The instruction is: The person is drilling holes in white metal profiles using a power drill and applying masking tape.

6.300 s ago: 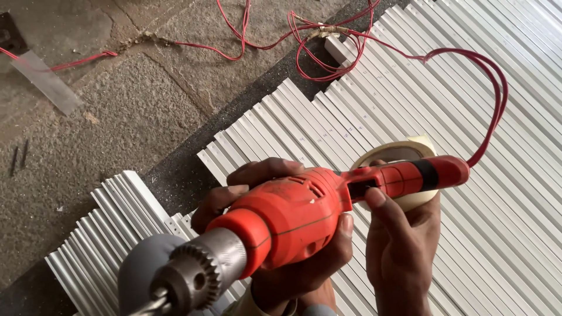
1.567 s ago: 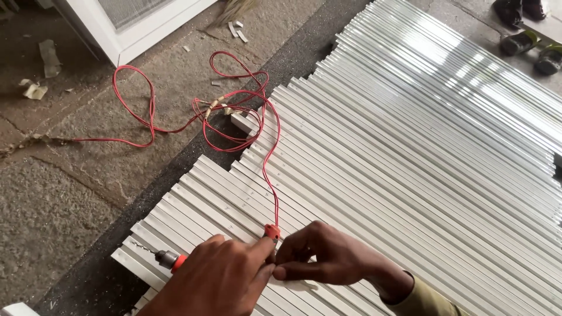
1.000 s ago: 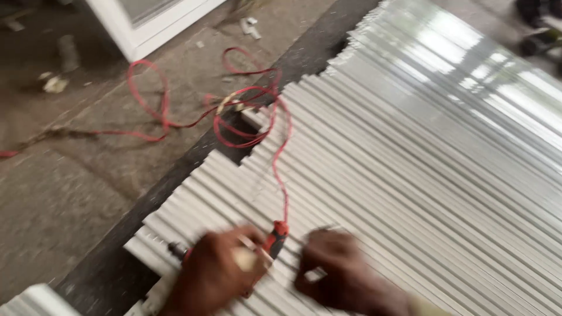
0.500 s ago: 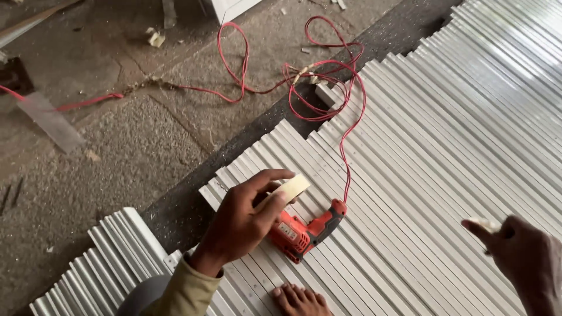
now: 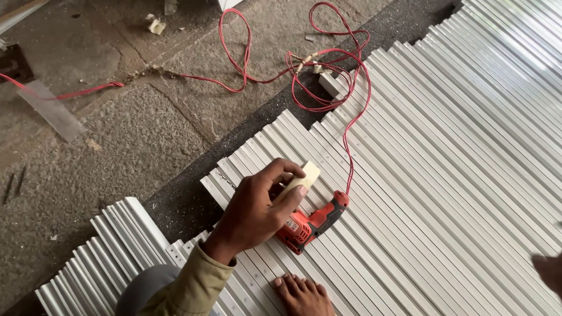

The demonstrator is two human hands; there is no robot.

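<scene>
My left hand grips a cream roll of tape between thumb and fingers, just above the white metal profiles laid side by side on the floor. Right beside that hand a red electric drill lies on the profiles, partly hidden under it. The drill's red cord runs up the profiles to loops on the concrete. Only a blurred sliver of my right hand shows at the right edge, away from the drill. My bare foot rests on the profiles below the drill.
A second, shorter stack of white profiles lies at the lower left. Rough concrete floor fills the upper left, with a flat metal strip and small scraps on it.
The drill, held in both hands earlier, now lies on the profiles. My left hand has picked up the tape roll, and my right hand has swung off to the right edge.
</scene>
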